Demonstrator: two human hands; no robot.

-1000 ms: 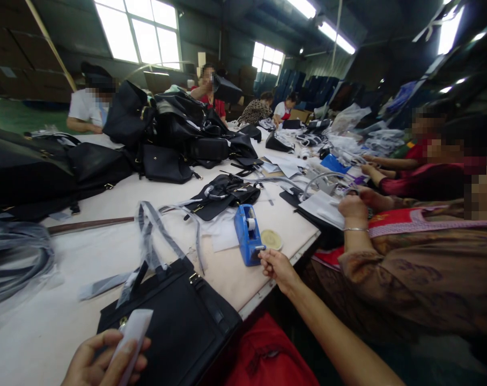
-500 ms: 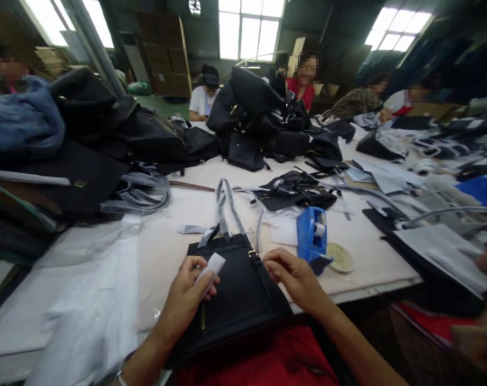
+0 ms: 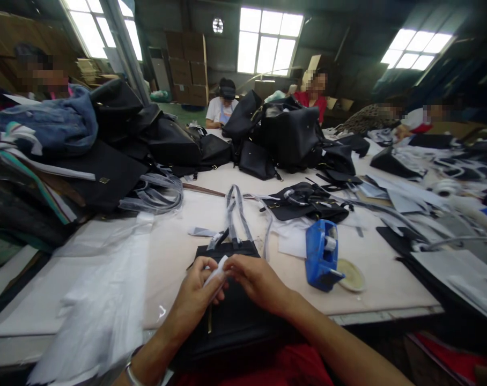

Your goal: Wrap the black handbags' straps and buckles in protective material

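My left hand is closed around a small stack of white strips, paper or thin plastic, pinched under the thumb. At the strips' upper end, the fingers of my right hand pinch together on them. Both hands are over a black bag that leans at the table's near edge against my lap. Its two handles, wrapped in clear film, stand up at the far side. A gold zip pull hangs on its front, and my right hand and forearm cover part of the bag.
A blue tape dispenser stands right of the bag beside a round roll. White plastic sheets lie at left. Black bags are piled farther back, with another flat bag nearer. Several people sit around the table.
My right hand has moved left from the bag's buckled strap to the white strips in my left hand. The head view has shifted, so the scene sits further right and lower.
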